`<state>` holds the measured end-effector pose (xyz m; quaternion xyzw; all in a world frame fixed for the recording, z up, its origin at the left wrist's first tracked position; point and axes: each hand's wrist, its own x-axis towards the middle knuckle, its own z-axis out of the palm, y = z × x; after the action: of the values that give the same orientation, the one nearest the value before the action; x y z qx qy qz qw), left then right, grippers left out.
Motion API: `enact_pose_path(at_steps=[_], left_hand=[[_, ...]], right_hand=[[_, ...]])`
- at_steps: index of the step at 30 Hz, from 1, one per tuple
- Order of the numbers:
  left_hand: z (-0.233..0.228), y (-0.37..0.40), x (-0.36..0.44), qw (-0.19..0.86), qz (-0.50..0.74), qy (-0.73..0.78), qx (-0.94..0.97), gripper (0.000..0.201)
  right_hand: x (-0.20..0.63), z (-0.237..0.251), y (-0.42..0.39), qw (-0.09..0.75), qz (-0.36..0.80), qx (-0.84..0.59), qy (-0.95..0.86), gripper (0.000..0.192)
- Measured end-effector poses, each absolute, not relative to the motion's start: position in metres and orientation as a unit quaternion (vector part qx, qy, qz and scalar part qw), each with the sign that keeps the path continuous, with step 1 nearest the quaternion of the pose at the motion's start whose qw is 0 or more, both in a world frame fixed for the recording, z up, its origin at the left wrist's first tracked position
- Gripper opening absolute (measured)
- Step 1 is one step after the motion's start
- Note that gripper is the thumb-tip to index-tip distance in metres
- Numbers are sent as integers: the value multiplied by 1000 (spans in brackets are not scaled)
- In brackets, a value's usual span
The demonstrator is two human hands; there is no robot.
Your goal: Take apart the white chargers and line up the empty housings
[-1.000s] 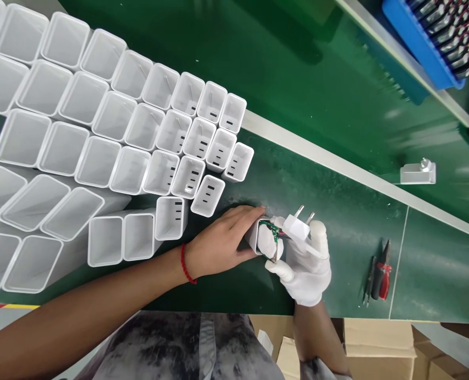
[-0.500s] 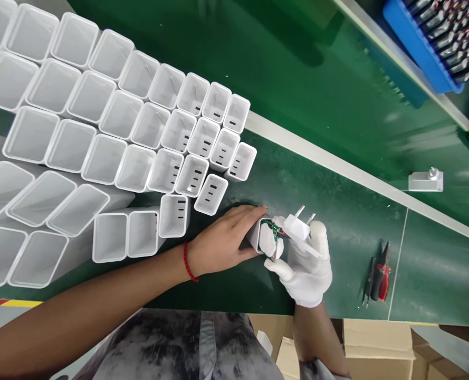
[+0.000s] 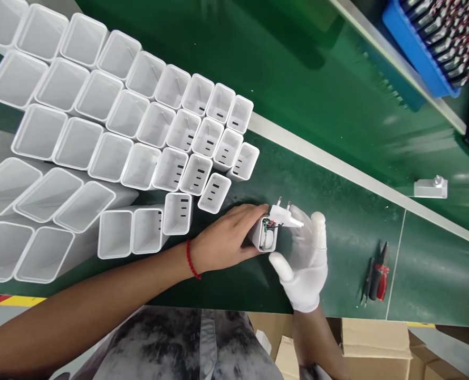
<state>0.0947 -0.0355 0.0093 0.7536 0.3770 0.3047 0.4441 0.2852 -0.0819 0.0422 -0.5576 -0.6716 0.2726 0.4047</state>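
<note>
My left hand [image 3: 228, 235], bare with a red bracelet at the wrist, is wrapped round a white plastic housing [image 3: 273, 247] and holds it on the green bench. Inside its mouth show a green circuit board [image 3: 265, 227], red and black wires and a round white part. A white plug cap with two metal pins [image 3: 284, 215] sits beside the housing's upper corner, outside the opening. My right hand [image 3: 305, 258], in a white glove, is just right of the housing. Its thumb and fingers are spread apart, with nothing seen between them.
Rows of white open-topped housings [image 3: 117, 111] fill the left of the bench. Red-and-black pliers [image 3: 380, 277] and tweezers [image 3: 365, 282] lie at the right. A blue bin [image 3: 420, 47] of wired parts stands at the upper right. Cardboard boxes [image 3: 376, 343] are below the bench edge.
The circuit board and round part have gone deeper into the housing. My right hand has let go and opened, and the plug cap has shifted left, against the housing's corner.
</note>
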Motion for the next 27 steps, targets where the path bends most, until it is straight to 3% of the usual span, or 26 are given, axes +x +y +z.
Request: enact_pose_path(at_steps=[4, 6, 9, 14, 27], left_hand=[[9, -37, 97, 430, 318, 373, 758, 61], [8, -38, 98, 424, 320, 365, 765, 59], [9, -39, 97, 432, 313, 358, 767, 65], [13, -38, 92, 448, 314, 330, 769, 74], [8, -38, 92, 435, 321, 316, 779, 64]], right_hand=[[275, 53, -91, 309, 41, -503, -806, 73], [269, 50, -95, 263, 2, -489, -831, 70], [263, 33, -97, 260, -50, -527, -807, 67], [264, 17, -94, 277, -70, -521, -805, 70], [264, 5, -91, 246, -128, -547, -790, 76]])
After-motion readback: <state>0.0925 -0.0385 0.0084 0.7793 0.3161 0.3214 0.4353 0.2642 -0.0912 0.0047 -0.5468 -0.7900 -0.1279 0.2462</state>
